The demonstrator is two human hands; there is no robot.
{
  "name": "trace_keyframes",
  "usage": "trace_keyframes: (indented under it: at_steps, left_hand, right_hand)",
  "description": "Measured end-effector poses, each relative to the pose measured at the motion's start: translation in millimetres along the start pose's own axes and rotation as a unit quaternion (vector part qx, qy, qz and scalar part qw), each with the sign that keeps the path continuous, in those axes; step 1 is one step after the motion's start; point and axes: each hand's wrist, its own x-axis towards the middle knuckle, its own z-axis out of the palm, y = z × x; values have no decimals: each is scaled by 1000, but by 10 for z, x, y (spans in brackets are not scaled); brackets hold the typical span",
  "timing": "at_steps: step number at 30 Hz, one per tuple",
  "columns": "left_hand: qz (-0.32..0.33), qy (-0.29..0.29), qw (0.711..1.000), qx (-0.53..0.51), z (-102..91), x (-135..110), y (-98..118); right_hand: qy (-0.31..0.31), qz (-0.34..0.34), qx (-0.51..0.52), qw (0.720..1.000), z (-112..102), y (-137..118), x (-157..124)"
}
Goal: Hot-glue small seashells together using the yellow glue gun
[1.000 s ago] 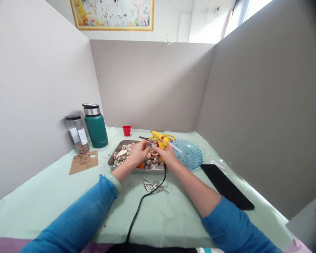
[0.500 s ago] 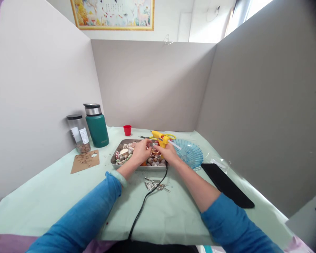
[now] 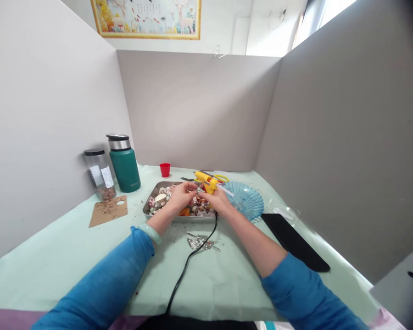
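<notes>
In the middle of the head view, my left hand is closed, with its fingertips pinched on a small silvery piece whose kind I cannot make out. My right hand grips a yellow hot glue gun. A whitish glue stick sticks out of its rear, and its black cord runs down to the table's front edge. Both hands meet over a metal tray full of seashells. Several silvery metal clips lie in front of the tray, partly under the cord.
A blue scalloped plate stands right of the tray, with a black flat strip beyond it. Yellow-handled scissors and a red cup sit behind. Left are a green bottle, a clear jar and a brown card.
Both hands stay together over the tray, with the silvery piece now showing more between the fingertips. The glue gun remains in my right hand. The whole view has shifted slightly.
</notes>
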Motion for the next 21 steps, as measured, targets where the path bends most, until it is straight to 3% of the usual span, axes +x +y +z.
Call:
trace_keyframes:
  at_steps: [7,21]
  left_hand:
    - [-72,-40,993,-85,-21,-70,57]
    - [-17,-40,998,-39,-36,-78,34]
  right_hand:
    - [-5,9,29,1000,-16,-42,-36]
    - [14,26,18,999,-16,-109,-83]
